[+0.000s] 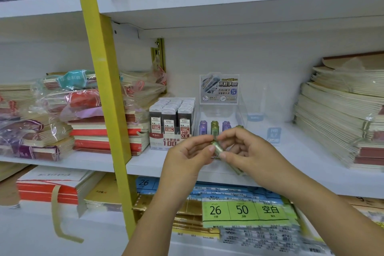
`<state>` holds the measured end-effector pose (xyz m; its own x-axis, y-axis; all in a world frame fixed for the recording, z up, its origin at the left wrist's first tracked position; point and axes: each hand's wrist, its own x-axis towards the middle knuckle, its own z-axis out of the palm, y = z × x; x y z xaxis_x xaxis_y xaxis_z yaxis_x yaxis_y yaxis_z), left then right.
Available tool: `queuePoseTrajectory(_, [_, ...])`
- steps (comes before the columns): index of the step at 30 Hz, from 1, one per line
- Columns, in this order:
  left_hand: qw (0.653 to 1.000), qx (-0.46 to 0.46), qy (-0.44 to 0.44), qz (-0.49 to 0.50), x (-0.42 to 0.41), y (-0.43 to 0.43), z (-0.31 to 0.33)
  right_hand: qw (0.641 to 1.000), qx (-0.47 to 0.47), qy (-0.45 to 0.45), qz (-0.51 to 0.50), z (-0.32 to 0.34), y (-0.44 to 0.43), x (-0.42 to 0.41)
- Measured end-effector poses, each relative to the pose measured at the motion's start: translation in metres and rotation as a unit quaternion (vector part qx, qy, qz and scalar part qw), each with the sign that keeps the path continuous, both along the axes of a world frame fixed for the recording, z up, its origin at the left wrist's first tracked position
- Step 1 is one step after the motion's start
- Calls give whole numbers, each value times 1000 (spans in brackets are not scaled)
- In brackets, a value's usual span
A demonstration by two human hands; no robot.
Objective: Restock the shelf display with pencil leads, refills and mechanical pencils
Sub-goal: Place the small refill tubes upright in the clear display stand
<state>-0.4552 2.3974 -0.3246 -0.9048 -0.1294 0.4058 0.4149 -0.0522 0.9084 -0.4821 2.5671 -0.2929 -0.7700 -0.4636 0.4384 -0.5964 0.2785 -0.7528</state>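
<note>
In front of the middle shelf [145, 162], my left hand [187, 156] and my right hand [251, 151] meet around a small green lead tube [218, 148]. Both pinch it between thumb and fingertips. A second greenish tube [236, 169] pokes out beneath my right palm. Just behind my hands stands a clear display stand [218, 110] with a printed header card, holding purple and green lead tubes [214, 127] upright in a row. To its left sits a box of black 0.5 HB lead cases [172, 122]. An empty clear stand [259, 106] is to the right.
Wrapped stacks of notebooks [79, 114] fill the shelf's left side, and a tall pile of cream notebooks [340, 114] fills the right. A yellow upright post [110, 93] crosses the left. Loose-leaf paper packs [245, 212] lie on the lower shelf.
</note>
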Motion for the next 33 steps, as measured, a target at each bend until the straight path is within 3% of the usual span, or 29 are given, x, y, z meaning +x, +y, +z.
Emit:
queuePoseTrajectory(2, [993,-99,20,62,-5,-1,-5,1000,3,3,-3,6,0,-3])
queuePoseTrajectory(5, [936,-300,63,174,-10,-1,-14,992,-90,67,-60,22,7,-12])
queuePoseTrajectory(9, [880,-420,97,201,-18,-2,-23,949,-230,162,-141,40,20,-25])
queuePoseTrajectory(15, [872,-431,112,206,-22,-6,-31,944,-174,200,-199,31,19,-46])
queuePoseTrajectory(22, [877,-425,117,192,-22,-9,-32,972,-72,133,-182,13,19,-64])
queuePoseTrajectory(33, [876,-429,115,187,-22,-10,-34,976,33,89,-196,8,25,-72])
